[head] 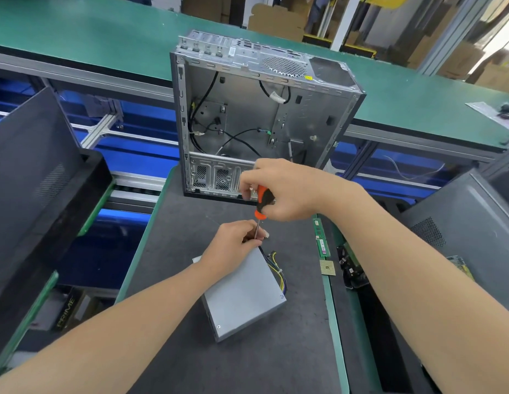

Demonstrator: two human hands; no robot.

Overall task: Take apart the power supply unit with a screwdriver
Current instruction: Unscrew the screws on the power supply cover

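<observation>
A grey metal power supply unit (pixel 243 297) lies flat on the dark mat in the middle of the view, with a bundle of yellow and black wires (pixel 277 268) coming out of its far right side. My right hand (pixel 287 189) grips the orange and black handle of a screwdriver (pixel 263 201), which points down at the unit's far corner. My left hand (pixel 236 245) rests on that corner and pinches the screwdriver's thin metal shaft between its fingertips. The tip is hidden by my left fingers.
An open, emptied computer case (pixel 256 115) stands upright just beyond the mat. Green memory sticks (pixel 321 237) and a processor chip (pixel 327 268) lie to the right. Dark case panels (pixel 34 177) lean at the left and right (pixel 469 223). A green conveyor (pixel 105 38) runs behind.
</observation>
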